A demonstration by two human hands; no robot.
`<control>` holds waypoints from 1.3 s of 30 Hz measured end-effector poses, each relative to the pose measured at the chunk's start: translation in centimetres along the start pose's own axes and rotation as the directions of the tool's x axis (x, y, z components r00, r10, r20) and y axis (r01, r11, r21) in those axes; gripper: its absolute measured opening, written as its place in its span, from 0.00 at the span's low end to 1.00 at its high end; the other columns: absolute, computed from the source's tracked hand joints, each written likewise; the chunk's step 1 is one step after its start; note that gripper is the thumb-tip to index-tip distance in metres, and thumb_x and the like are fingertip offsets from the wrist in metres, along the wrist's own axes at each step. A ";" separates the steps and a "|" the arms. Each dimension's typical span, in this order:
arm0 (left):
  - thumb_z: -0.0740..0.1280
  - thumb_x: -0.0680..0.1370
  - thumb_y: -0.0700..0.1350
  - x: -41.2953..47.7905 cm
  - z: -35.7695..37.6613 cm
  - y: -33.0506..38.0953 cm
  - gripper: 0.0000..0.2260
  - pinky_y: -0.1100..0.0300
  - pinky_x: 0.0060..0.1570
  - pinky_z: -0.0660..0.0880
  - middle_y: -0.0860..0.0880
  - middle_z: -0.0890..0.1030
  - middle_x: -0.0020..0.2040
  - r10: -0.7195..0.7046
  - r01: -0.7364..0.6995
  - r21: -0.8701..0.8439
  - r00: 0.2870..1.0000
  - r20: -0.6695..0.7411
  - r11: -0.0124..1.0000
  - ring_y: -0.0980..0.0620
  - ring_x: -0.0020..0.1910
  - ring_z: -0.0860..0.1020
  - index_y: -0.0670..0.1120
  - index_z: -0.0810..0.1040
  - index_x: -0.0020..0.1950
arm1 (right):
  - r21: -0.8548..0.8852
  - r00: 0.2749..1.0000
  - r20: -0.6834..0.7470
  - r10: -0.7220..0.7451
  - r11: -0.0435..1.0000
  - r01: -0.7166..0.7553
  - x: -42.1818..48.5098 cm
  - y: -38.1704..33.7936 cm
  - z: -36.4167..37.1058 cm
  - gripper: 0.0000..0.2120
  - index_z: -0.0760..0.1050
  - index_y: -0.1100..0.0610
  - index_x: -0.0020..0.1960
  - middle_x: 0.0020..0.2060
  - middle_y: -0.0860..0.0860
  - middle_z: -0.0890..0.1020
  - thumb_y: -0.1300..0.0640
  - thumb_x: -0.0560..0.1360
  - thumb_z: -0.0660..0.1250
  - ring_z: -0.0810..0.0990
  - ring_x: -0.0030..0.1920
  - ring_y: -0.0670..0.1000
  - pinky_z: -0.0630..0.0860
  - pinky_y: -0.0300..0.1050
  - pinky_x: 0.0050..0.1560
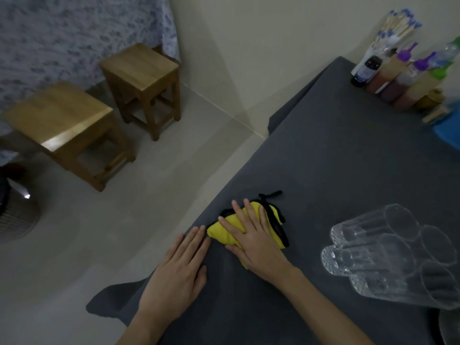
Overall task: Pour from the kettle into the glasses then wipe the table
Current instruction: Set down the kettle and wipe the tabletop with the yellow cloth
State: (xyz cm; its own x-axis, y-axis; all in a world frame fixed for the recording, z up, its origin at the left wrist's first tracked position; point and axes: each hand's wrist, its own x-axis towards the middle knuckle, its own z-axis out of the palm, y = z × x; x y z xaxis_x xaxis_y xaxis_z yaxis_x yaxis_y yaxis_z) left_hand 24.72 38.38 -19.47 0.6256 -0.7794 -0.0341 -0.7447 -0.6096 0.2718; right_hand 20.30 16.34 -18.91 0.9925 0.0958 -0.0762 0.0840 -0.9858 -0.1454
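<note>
Yellow cloth point(251, 226) is being pressed flat under the right hand point(256, 239), fingers spread and released, at the grey table's point(348, 170) seven o'clock edge. The left hand point(178, 272) is lying open beside it, grasping nothing. The glasses point(390, 255) are standing at four o'clock; whether they are filled cannot be told. Wiping seems underway.

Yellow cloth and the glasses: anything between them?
Nothing: head view shows only bare grey tablecloth between the yellow cloth under the right hand and the glasses.

Grey-clothed table point(348, 170): yellow cloth point(224, 230), glasses point(388, 252), bottles point(403, 78).
</note>
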 end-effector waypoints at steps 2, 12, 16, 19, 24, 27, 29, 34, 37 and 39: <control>0.55 0.79 0.52 0.1 0.0 0.0 0.25 0.51 0.72 0.53 0.46 0.62 0.75 -0.006 0.006 -0.009 1.000 0.011 1.000 0.49 0.76 0.56 0.45 0.62 0.75 | 0.007 0.999 -0.013 -0.038 0.999 0.039 1.8 0.1 0.1 0.24 0.55 0.42 0.77 0.78 0.57 0.50 0.43 0.81 0.52 0.41 0.78 0.59 0.44 0.64 0.75; 0.54 0.80 0.52 0.1 -0.3 0.1 0.25 0.53 0.73 0.50 0.48 0.55 0.78 -0.028 0.028 -0.016 0.999 0.040 0.999 0.51 0.77 0.51 0.46 0.57 0.76 | 0.090 0.852 -0.172 0.494 0.869 -0.486 4.7 9.5 -1.2 0.25 0.73 0.57 0.66 0.71 0.62 0.68 0.45 0.78 0.51 0.61 0.73 0.64 0.56 0.67 0.71; 0.55 0.80 0.51 0.1 -0.4 0.1 0.26 0.54 0.74 0.49 0.48 0.55 0.77 -0.025 0.026 -0.020 0.999 0.036 0.999 0.51 0.77 0.51 0.46 0.57 0.76 | 0.063 0.797 -0.259 0.545 0.833 -0.550 4.5 8.6 -0.8 0.19 0.73 0.59 0.64 0.62 0.63 0.74 0.50 0.79 0.57 0.66 0.69 0.66 0.62 0.65 0.68; 0.55 0.80 0.52 0.0 -0.2 0.1 0.26 0.54 0.73 0.49 0.48 0.55 0.78 -0.029 0.030 -0.022 0.999 0.038 0.999 0.51 0.77 0.51 0.47 0.58 0.76 | 0.152 0.745 -0.324 0.583 0.810 -0.567 4.5 6.3 -0.3 0.15 0.74 0.62 0.59 0.56 0.64 0.75 0.53 0.79 0.59 0.71 0.62 0.68 0.66 0.64 0.65; 0.55 0.79 0.52 0.1 0.0 0.0 0.25 0.52 0.72 0.52 0.48 0.56 0.77 -0.014 0.016 -0.046 0.999 0.030 0.999 0.51 0.77 0.52 0.46 0.59 0.76 | 0.210 0.800 -0.344 0.491 0.871 -0.444 1.9 0.3 0.8 0.16 0.75 0.60 0.58 0.57 0.63 0.75 0.51 0.80 0.56 0.70 0.64 0.65 0.67 0.61 0.66; 0.54 0.79 0.52 0.1 0.2 -0.2 0.26 0.52 0.73 0.52 0.48 0.55 0.78 -0.004 0.005 -0.041 1.000 0.027 0.999 0.51 0.77 0.51 0.46 0.58 0.76 | 0.212 0.856 -0.333 0.395 0.916 -0.340 -0.7 -2.5 1.7 0.14 0.75 0.58 0.58 0.58 0.60 0.75 0.51 0.79 0.59 0.69 0.68 0.61 0.66 0.59 0.69; 0.54 0.79 0.52 0.1 0.3 -0.3 0.26 0.51 0.73 0.52 0.47 0.56 0.77 0.006 -0.005 -0.036 1.000 0.026 0.999 0.51 0.77 0.51 0.45 0.58 0.76 | 0.179 0.893 -0.337 0.298 0.952 -0.250 -3.1 -3.9 2.3 0.11 0.75 0.56 0.58 0.59 0.59 0.76 0.53 0.78 0.63 0.69 0.68 0.60 0.66 0.60 0.69; 0.54 0.79 0.51 0.1 0.6 -0.4 0.25 0.52 0.73 0.52 0.47 0.56 0.77 0.025 -0.025 -0.037 1.000 0.010 0.999 0.51 0.77 0.52 0.44 0.61 0.75 | 0.090 0.936 -0.330 0.120 0.991 -0.095 -9.9 -6.4 3.2 0.09 0.75 0.51 0.57 0.60 0.57 0.79 0.52 0.80 0.60 0.72 0.69 0.58 0.68 0.59 0.68; 0.53 0.79 0.51 0.0 0.4 -0.3 0.25 0.53 0.74 0.50 0.47 0.58 0.77 0.017 -0.018 -0.045 1.000 -0.009 0.999 0.52 0.76 0.53 0.44 0.61 0.75 | 0.085 0.916 -0.348 0.198 0.980 -0.179 -13.7 -5.6 3.6 0.13 0.74 0.49 0.59 0.62 0.57 0.79 0.52 0.74 0.64 0.71 0.69 0.58 0.68 0.60 0.66; 0.53 0.79 0.51 0.1 0.2 -0.2 0.25 0.53 0.74 0.50 0.47 0.59 0.76 0.019 -0.019 -0.050 1.000 -0.011 0.999 0.52 0.76 0.53 0.44 0.61 0.75 | 0.123 0.891 -0.320 0.323 0.946 -0.299 -15.8 -4.7 3.6 0.16 0.73 0.48 0.62 0.66 0.57 0.76 0.49 0.75 0.63 0.67 0.71 0.57 0.65 0.62 0.66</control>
State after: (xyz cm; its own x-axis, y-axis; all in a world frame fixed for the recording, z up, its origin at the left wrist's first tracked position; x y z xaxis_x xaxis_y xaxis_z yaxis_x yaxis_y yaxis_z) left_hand 24.88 38.43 -19.77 0.6141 -0.7890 -0.0180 -0.7440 -0.5864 0.3203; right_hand 3.92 19.95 -20.56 0.9396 -0.2774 0.2006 -0.2284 -0.9444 -0.2364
